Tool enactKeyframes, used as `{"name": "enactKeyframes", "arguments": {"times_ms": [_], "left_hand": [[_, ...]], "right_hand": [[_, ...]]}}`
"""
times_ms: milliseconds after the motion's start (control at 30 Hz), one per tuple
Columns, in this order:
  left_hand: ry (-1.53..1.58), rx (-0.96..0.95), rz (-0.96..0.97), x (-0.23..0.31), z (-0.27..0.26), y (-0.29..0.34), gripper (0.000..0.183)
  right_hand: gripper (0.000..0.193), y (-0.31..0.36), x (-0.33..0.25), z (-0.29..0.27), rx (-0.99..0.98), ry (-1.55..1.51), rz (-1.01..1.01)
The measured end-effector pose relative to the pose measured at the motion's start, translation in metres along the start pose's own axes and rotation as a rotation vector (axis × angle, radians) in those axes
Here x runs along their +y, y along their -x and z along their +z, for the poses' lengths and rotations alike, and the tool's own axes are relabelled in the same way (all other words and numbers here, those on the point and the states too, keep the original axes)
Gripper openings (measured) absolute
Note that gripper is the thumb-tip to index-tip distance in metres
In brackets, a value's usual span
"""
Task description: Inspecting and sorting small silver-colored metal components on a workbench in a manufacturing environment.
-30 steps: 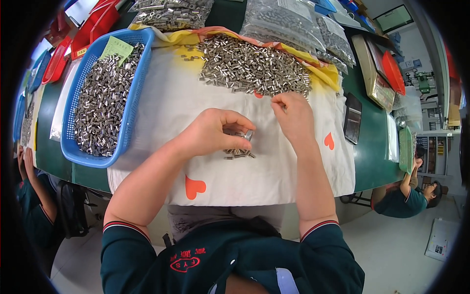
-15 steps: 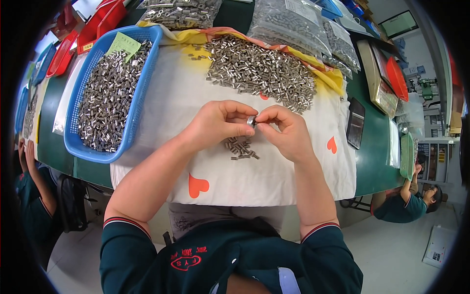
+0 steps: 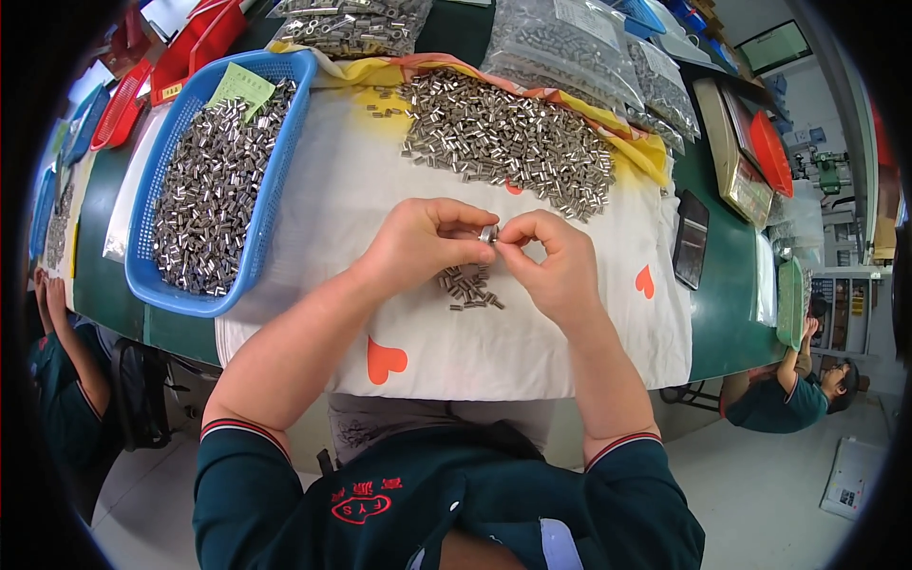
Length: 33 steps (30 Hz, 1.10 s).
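My left hand is closed in a pinch on a short, round silver metal piece, held between thumb and fingers. My right hand is pinched up against the right side of that piece. Whatever its fingertips grip is too small to make out. Just below the hands lies a small pile of short metal tubes on a white cloth with red hearts. Beyond the hands spreads a much larger heap of the same tubes.
At the left stands a blue basket full of metal tubes, with a green paper slip in it. Plastic bags of metal parts line the back. A dark flat device lies at the right. Co-workers sit on both sides.
My right hand has turned slightly, and its fingertips have shifted a little against the silver piece. My left hand is almost still; the piece stays in its pinch.
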<state>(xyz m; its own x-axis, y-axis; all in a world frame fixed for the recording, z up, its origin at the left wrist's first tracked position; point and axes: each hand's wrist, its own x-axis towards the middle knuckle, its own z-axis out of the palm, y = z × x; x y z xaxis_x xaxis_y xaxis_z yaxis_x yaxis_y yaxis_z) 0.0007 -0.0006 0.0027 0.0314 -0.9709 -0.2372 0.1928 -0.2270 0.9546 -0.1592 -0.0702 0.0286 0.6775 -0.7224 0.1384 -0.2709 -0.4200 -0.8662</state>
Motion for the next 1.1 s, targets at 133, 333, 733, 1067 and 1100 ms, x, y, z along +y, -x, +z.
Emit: {"name": "enactKeyframes", "arguments": {"times_ms": [133, 333, 733, 1067, 1100], "left_hand": [[-0.05, 0.052, 0.038, -0.002, 0.002, 0.001, 0.034], [0.081, -0.139, 0.0, 0.004, -0.003, 0.003, 0.032], [-0.29, -0.239, 0.042, 0.006, 0.0, 0.008, 0.036], [0.146, -0.067, 0.002, -0.003, -0.005, -0.001, 0.032], [0.16, -0.071, 0.013, -0.003, -0.006, 0.0, 0.032]], "right_hand": [[0.008, 0.0, 0.0, 0.001, 0.004, 0.023, -0.006], [0.017, -0.009, 0.023, -0.016, -0.235, -0.359, 0.248], [0.008, -0.038, 0.051, -0.003, 0.276, 0.687, -0.225], [0.009, -0.01, 0.022, -0.011, 0.041, -0.194, 0.183], [0.01, -0.009, 0.018, -0.01, -0.052, -0.259, 0.137]]}}
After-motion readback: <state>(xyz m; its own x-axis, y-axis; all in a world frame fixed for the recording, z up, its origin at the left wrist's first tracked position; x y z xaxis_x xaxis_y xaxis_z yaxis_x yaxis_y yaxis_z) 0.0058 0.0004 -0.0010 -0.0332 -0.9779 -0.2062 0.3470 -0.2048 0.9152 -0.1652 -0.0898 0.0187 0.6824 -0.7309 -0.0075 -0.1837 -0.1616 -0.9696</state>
